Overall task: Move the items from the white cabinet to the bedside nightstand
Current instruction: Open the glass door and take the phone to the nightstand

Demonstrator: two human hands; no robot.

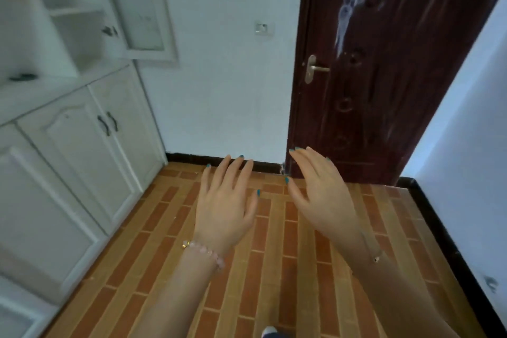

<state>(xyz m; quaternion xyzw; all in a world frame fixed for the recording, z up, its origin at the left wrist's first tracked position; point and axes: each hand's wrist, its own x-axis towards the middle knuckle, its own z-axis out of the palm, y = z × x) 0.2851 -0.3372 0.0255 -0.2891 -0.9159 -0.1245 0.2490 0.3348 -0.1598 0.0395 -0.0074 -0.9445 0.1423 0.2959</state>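
Two bare hands hover over the brick-patterned floor [277, 277], both holding nothing. The left hand [225, 208], a bead bracelet [205, 251] at its wrist, has straight, spread fingers; the right hand [323, 195] has relaxed, slightly bent ones. The white cabinet [82, 151] stands well left of the left fingers, apart from them. Its upper glass door [142, 8] hangs open, and a small dark item [23, 77], too blurred to name, lies on its ledge. Beyond the right hand stands a dark brown door [384, 77].

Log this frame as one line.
left hand: open, empty | right hand: open, empty | white cabinet: at left, upper door open | nightstand: not in view
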